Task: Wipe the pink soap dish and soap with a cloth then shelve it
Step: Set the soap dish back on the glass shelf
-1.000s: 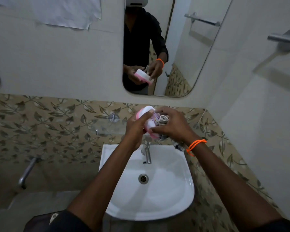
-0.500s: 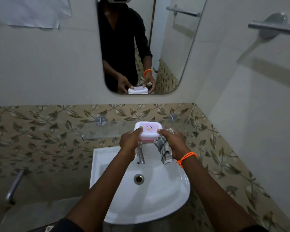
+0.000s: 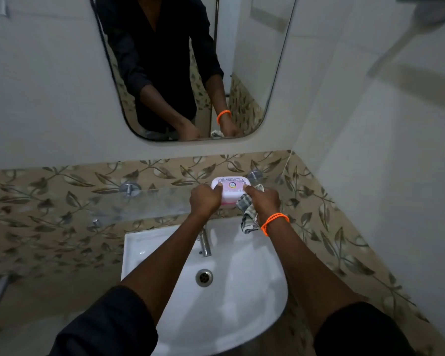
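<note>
White wall tiles run above a band of leaf-patterned tiles (image 3: 49, 206), with a round-cornered mirror (image 3: 254, 60) set over a white basin (image 3: 242, 291). Between mirror and basin a clear glass shelf (image 3: 144, 204) juts from the patterned band on chrome mounts. The pink soap dish (image 3: 231, 189) sits at the right part of that shelf, lid closed, a small round emblem on its top; whether its base fully rests on the glass I cannot tell, as the hands cover its lower edge.

The left hand (image 3: 205, 200) grasps the dish from its left end, fingers curled under and the thumb laid on the lid. The right hand (image 3: 263, 202) grips it from the right end, thumb on the lid too, while its curled fingers also pinch a checked grey-and-white cloth (image 3: 248, 217) that hangs down from the palm towards the basin. An orange beaded band (image 3: 274, 222) circles the right wrist. A chrome tap (image 3: 204, 242) stands at the back of the basin, directly below the dish, and the drain (image 3: 204, 278) lies in the bowl's middle. Both forearms reach forward over the basin, dark sleeves at the bottom edge. The soap itself is not visible, the lid being shut.
</note>
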